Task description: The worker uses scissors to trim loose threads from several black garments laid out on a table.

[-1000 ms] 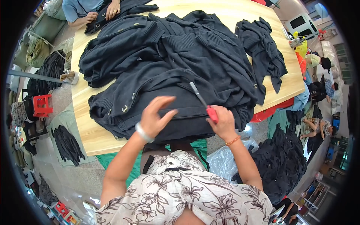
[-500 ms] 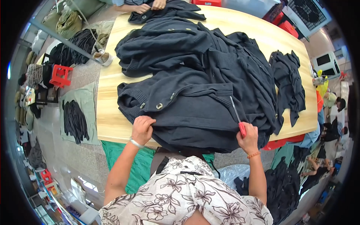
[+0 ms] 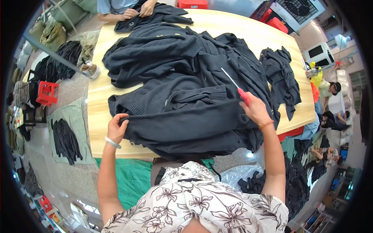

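A dark knit cardigan [image 3: 182, 126] lies in front of me, its near front edge raised as a long fold. My left hand [image 3: 117, 128] pinches the fold's left end between thumb and fingers, beside the ribbed part [image 3: 128, 105]. My right hand [image 3: 256, 110] is at the fold's right end, closed around red-handled scissors [image 3: 243, 94]. The slim metal blades point away and to the left, over the cloth. Whether my right fingers also grip the cardigan, I cannot tell. The fold covers the buttons along the near front.
More dark knitwear [image 3: 151, 58] is heaped beyond on the wooden table [image 3: 97, 136], with another piece [image 3: 281, 73] at the right. Across the table, a co-worker's hands [image 3: 140, 11] handle a dark buttoned garment. A tub [image 3: 91, 70] stands by the left edge, a red stool [image 3: 47, 93] on the floor.
Both hands have moved away from me, lifting the cardigan's near edge into a fold over the buttons. The scissors have moved farther over the pile and tilt more to the left.
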Tool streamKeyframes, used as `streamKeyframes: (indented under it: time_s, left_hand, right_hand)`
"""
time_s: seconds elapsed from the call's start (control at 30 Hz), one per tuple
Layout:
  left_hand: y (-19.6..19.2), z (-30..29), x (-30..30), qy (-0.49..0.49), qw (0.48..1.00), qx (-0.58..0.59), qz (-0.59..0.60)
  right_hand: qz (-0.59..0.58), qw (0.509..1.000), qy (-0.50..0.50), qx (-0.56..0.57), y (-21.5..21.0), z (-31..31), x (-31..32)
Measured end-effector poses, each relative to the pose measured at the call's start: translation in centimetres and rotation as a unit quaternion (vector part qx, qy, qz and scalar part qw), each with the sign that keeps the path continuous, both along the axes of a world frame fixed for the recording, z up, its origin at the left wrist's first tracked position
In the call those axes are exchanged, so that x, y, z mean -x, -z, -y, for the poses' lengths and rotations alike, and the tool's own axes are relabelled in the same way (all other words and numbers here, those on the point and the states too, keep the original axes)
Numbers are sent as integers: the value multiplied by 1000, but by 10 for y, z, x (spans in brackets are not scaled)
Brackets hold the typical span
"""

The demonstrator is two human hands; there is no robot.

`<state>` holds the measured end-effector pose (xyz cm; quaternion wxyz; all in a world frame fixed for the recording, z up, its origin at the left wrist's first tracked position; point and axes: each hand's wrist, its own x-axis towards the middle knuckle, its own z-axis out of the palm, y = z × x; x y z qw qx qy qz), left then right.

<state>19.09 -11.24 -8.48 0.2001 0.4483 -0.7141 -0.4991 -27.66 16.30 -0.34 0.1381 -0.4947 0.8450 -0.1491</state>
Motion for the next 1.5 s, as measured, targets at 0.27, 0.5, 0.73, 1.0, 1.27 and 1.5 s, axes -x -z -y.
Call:
streamKeyframes:
  time_s: [0.27, 0.5, 0.73, 1.0, 1.27, 1.5]
  left_hand:
    - [-41, -120, 156, 224, 901, 368, -52]
    - [39, -151, 269, 476, 813, 321, 95]
    - [42, -153, 277, 495, 800, 320, 115]
    - [50, -153, 283, 526, 792, 286, 120]
    - [20, -134, 207, 365, 856, 349, 111]
    - [36, -74, 74, 232, 895, 347, 158]
  right_hand:
    - [-98, 993, 25, -62, 3, -42, -37]
    - [-79, 982, 17, -171, -16, -60, -56]
    - [31, 980, -51, -188, -29, -43, -79]
    - [96, 959, -247, -96, -5, 33, -142]
    - [48, 974, 7, -222, -44, -33, -81]
    - [118, 967, -119, -193, -45, -17, -120]
